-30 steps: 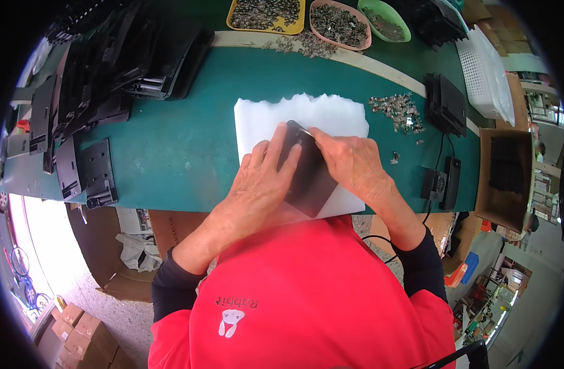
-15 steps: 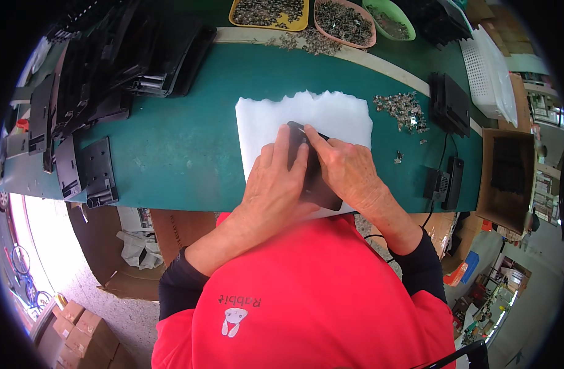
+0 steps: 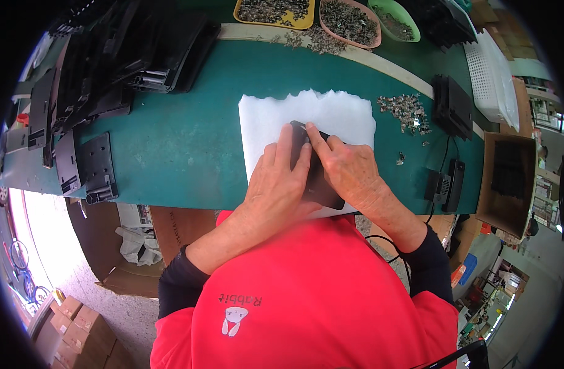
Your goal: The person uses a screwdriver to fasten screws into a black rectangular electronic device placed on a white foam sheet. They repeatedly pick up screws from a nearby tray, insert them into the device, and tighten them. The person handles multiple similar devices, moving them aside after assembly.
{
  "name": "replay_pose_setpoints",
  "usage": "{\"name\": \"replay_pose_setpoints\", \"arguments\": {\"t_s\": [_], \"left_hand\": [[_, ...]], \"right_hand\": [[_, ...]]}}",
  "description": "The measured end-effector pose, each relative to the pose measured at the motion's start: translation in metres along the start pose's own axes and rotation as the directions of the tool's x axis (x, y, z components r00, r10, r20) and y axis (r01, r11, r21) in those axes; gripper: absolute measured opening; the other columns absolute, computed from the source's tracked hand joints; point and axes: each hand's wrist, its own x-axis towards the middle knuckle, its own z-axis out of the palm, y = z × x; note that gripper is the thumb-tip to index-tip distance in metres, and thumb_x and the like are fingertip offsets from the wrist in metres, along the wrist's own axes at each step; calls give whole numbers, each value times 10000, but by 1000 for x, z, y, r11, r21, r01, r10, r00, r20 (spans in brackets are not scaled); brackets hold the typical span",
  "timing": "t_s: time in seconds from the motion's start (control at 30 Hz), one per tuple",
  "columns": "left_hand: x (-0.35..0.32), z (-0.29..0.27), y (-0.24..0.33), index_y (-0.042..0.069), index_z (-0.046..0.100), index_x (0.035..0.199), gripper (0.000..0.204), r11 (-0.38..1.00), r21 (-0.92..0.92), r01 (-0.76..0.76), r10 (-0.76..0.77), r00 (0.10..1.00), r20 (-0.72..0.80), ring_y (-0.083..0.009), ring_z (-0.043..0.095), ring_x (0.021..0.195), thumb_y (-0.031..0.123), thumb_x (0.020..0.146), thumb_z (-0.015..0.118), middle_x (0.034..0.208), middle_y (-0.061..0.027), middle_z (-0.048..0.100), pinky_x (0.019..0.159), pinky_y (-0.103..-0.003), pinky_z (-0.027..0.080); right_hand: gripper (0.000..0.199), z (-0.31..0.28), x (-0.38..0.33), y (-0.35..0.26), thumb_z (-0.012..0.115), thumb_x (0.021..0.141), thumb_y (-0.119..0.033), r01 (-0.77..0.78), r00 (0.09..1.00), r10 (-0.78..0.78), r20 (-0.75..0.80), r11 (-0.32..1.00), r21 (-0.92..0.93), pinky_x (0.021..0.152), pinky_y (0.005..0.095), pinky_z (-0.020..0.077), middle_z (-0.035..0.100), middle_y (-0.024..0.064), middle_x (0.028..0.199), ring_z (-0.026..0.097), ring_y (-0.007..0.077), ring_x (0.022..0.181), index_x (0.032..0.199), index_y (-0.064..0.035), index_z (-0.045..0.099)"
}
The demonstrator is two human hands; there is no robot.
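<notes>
A dark, smooth plastic panel lies on a white foam sheet right in front of me. My left hand rests along the panel's left side, fingers stretched forward and thumb on its face, gripping it. From the right, my right hand holds the panel's other side, its index fingertip pressed near the far end beside the left fingertips. Something small and pale shows at that end, too small to name. Small metal clips lie in a loose pile right of the foam.
Along the back stand a yellow tray, a pink tray and a green bowl of small metal parts. Stacked black plastic panels crowd the left. At the right are a black corded device, a white basket and a cardboard box.
The whole view has shifted slightly. Both hands keep nearly the same hold on the panel, with their fingertips still at its far end.
</notes>
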Motion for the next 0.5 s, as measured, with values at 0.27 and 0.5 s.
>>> {"name": "replay_pose_setpoints", "arguments": {"t_s": [0.27, 0.5], "left_hand": [[2, 0, -4, -67, 478, 1328, 949, 999, -30, -24, 24, 1000, -6, -374, 497, 956, 260, 547, 908, 1363, -288, 341, 839, -425, 488], [-1, 8, -3, -72, 484, 1321, 939, 1000, 6, -17, 18, 999, -51, -394, 508, 1002, 239, 548, 917, 1383, -303, 321, 863, -445, 492]], "right_hand": [[537, -11, 9, 0, 601, 817, -109, 207, 977, -185, 109, 949, -238, 450, 259, 494, 565, 60, 692, 586, 147, 517, 1338, 13, 551], [481, -6, 6, 12, 600, 816, -100, 155, 987, -154, 54, 988, 3, 529, 310, 546, 617, 82, 757, 658, 218, 576, 1270, 43, 529]]}}
